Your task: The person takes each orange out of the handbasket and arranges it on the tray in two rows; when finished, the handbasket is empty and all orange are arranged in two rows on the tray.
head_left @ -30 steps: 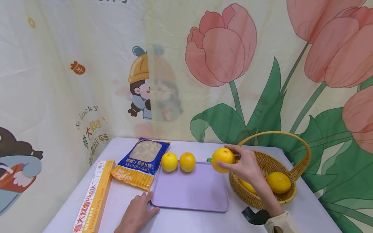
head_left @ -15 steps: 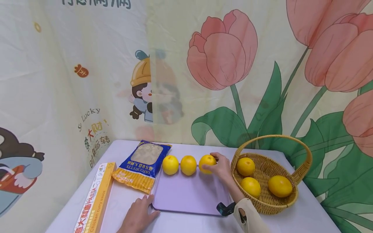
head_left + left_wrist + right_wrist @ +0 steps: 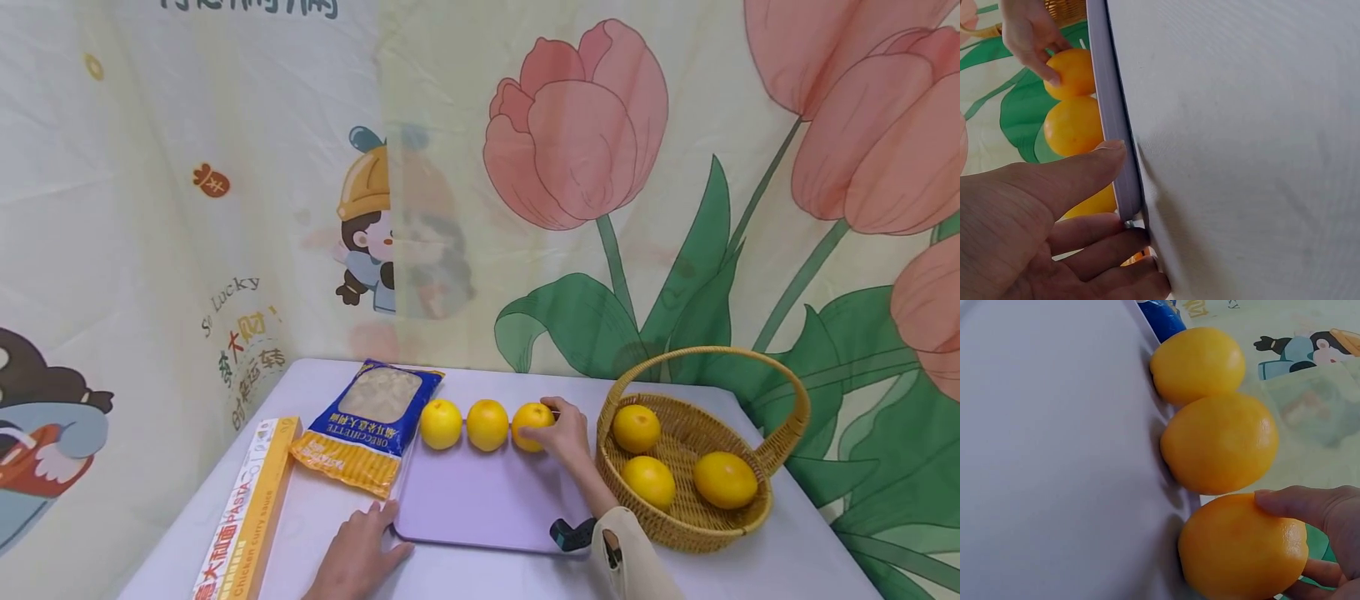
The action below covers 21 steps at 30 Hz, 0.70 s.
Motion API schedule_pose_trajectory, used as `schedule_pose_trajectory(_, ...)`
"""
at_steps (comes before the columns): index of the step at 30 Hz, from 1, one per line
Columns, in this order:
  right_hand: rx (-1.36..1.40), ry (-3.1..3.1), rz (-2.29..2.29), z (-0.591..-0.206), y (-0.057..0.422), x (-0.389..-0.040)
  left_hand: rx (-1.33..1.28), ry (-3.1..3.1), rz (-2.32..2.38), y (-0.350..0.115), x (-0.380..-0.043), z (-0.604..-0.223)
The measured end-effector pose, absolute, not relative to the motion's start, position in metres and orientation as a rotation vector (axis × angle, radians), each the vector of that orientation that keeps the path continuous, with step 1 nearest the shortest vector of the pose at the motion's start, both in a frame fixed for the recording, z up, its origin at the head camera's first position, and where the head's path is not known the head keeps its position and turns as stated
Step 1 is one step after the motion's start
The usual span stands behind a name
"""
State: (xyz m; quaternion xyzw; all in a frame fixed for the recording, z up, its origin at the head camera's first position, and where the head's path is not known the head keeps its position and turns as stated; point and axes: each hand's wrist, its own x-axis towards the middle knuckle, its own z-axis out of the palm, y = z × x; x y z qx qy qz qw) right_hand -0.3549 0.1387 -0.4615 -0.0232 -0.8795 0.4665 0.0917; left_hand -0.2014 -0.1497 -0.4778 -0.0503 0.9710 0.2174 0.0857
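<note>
Three oranges stand in a row along the far edge of a lilac tray (image 3: pixel 480 500). My right hand (image 3: pixel 567 435) holds the rightmost orange (image 3: pixel 1238 550), thumb on its near side and fingers round the far side. Beside it are the middle orange (image 3: pixel 487 425) and the left orange (image 3: pixel 441 424). At the tray's front left corner rests my left hand (image 3: pixel 358 546). In the left wrist view its thumb touches the tray's outer wall (image 3: pixel 1110 106), and its relaxed fingers lie by the corner.
On the right, a handled wicker basket (image 3: pixel 682 533) contains three more oranges. A blue and orange orecchiette bag (image 3: pixel 367 425) lies left of the tray. Farther left is a long pasta box (image 3: pixel 247 508). A printed curtain (image 3: pixel 442 350) hangs behind the table.
Over the last second, my right hand has carried an orange leftward from beside the basket to the tray's far right side. Since half a second ago it has barely moved. My left hand stays put.
</note>
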Motion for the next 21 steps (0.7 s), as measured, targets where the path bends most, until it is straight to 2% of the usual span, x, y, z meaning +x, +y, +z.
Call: schedule_pose_trajectory(21, 0.057, -2.645, 1.469, -0.4681, 0.1439, -0.3552, -0.135, 2.921, 0.679, -0.1484, -0.1984, -0.4773)
